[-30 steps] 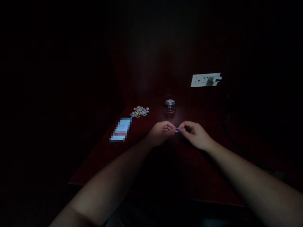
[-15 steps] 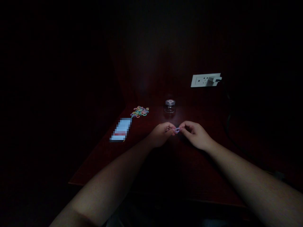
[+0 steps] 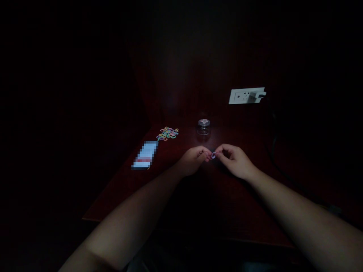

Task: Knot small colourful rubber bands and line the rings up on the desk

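— Purple band (image 3: pixel 213 155): where was it?
— Just above the dark table (image 3: pixel 119 189), pinched between 2 hands. The left hand (image 3: pixel 193 160) and right hand (image 3: pixel 235 160) each closed on 1 end.
— How would it handle?
— Probably light, soft and stretchy, so best gripped at opposite ends. Beyond stood a small jar (image 3: pixel 203 127), a pile of bands (image 3: pixel 168 133), then a wall socket (image 3: pixel 246 95).

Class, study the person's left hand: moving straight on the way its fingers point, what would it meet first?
Probably the fingers of the right hand: the left hand points rightward at them, with only the small purple loop pinched between both. Depth is unclear in this dim light.
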Demonstrator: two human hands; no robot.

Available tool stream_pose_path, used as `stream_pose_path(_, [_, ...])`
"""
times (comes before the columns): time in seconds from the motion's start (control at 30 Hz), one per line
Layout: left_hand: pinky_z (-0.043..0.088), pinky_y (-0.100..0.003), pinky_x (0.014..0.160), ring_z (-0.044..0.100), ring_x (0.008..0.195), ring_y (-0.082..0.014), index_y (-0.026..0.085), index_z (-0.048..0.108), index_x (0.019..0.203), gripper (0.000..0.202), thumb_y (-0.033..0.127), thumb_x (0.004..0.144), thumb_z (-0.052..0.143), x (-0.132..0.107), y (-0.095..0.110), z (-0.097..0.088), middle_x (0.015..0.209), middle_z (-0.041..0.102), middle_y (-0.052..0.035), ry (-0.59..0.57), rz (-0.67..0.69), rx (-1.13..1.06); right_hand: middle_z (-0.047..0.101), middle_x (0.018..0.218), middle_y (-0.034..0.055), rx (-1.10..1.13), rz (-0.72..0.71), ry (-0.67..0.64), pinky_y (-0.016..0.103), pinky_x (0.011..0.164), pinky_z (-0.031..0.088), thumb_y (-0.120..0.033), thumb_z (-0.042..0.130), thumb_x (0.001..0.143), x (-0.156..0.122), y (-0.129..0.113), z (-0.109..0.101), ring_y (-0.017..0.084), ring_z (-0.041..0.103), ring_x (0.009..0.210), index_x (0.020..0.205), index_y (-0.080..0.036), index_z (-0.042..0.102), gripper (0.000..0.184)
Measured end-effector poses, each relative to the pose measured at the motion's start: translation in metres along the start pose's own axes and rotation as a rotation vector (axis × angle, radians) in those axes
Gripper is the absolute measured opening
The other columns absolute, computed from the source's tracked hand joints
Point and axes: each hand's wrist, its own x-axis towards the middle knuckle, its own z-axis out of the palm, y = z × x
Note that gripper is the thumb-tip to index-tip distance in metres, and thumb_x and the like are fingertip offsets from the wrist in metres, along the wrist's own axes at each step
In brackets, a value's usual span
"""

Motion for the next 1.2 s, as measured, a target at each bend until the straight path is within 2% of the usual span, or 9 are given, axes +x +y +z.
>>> stream_pose_path(0.17, [0.042,-0.022,0.063,0.054,0.068,-0.0093,0.012,0.06,0.089,0.025,0.035,0.08,0.056,-0.0022,0.0014,0.0013,0.079,0.062,-0.0033,-0.002,-0.028,-0.006,0.061,0.069,0.0033,0.009,-0.008,0.008,0.026,0.055,0.041,-0.031,0.052,0.082,0.0002,0.0009,0.0004,0.014,0.053,0.06,0.076,-0.016,0.06,0.018])
stream_pose_path(0.3, [0.041,-0.021,0.06,0.052,0.065,-0.0081,0.012,0.059,0.088,0.026,0.033,0.074,0.065,-0.0026,0.0009,0.0031,0.077,0.06,-0.002,0.005,-0.049,-0.022,0.06,0.068,0.0029,-0.013,-0.023,0.01,0.025,0.054,0.04,-0.031,0.053,0.081,0.0001,0.0013,0.0004,0.014,0.051,0.059,0.076,-0.016,0.06,0.018])
stream_pose_path(0.73, [0.04,-0.021,0.059,0.051,0.063,-0.008,0.012,0.059,0.088,0.023,0.033,0.078,0.06,-0.0012,-0.0023,0.0018,0.076,0.061,-0.0024,0.016,-0.027,0.039,0.058,0.067,0.002,0.03,-0.035,-0.039,0.025,0.054,0.039,-0.031,0.053,0.082,-0.001,0.0025,0.0011,0.013,0.05,0.058,0.077,-0.016,0.06,0.018])
stream_pose_path(1.2, [0.04,-0.02,0.057,0.05,0.062,-0.0076,0.012,0.058,0.084,0.021,0.03,0.075,0.062,-0.0017,0.0007,0.002,0.073,0.058,-0.0011,0.032,-0.042,0.023,0.056,0.065,0.0011,0.037,-0.071,-0.065,0.024,0.054,0.039,-0.031,0.053,0.082,-0.0017,0.0021,0.0009,0.013,0.049,0.059,0.076,-0.016,0.06,0.017])
